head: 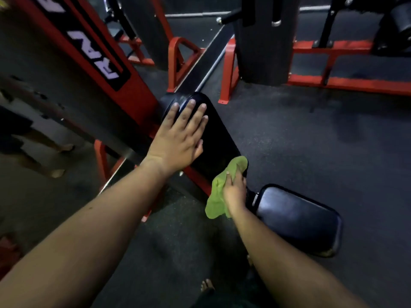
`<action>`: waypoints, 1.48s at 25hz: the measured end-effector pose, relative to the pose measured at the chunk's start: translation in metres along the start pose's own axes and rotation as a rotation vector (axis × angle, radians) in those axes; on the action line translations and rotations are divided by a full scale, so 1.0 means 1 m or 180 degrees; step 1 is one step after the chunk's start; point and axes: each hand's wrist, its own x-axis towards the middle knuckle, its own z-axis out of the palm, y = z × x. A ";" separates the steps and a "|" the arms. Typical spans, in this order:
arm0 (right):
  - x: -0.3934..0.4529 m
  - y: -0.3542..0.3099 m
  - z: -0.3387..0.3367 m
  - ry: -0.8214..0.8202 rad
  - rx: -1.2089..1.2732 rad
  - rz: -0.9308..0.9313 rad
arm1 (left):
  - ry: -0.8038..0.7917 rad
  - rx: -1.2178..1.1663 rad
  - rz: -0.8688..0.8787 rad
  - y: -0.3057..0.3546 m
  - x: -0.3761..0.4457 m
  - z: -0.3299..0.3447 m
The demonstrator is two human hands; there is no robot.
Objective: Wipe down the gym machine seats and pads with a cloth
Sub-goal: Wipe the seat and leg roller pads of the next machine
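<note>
While the left hand (178,138) lies flat, fingers straight, on the black back pad (213,138), the right hand (234,192) bunches the green cloth (219,196) at its lower edge: cloth likely light, limp, best gripped wadded; vinyl smooth, firm.

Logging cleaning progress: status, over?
Left hand flat on long black back pad. Right hand grips green cloth at pad's lower end. Black seat pad unobstructed.

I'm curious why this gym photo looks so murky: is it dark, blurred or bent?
Head view: dim overall; soft sheen on the seat pad and the back pad; wide-angle bending stretches the forearms; far machines and left edge look soft; the green cloth stays vivid.
</note>
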 end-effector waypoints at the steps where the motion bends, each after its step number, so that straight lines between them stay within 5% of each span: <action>1: -0.004 0.002 -0.009 -0.0184 -0.0214 -0.0318 | -0.0174 -0.0018 -0.0090 0.003 -0.001 -0.004; 5: -0.008 0.004 -0.065 -0.0843 -0.0959 -0.0975 | -0.0849 -0.0302 -0.0580 0.028 -0.025 -0.030; 16: -0.095 0.014 -0.148 -0.1024 -0.2260 -0.2188 | -0.1905 -0.2293 -0.2359 0.161 -0.158 -0.131; 26: -0.196 0.044 -0.159 -0.1934 -0.3131 -0.3144 | -0.2527 -0.2546 -0.3832 0.282 -0.281 -0.250; 31: -0.235 0.085 -0.157 -0.2904 -0.3378 -0.3698 | -0.2819 -0.2462 -0.5109 0.371 -0.315 -0.322; 37: -0.323 0.154 -0.178 -0.3800 -0.3503 -0.4088 | -0.3073 -0.2220 -0.5914 0.465 -0.349 -0.420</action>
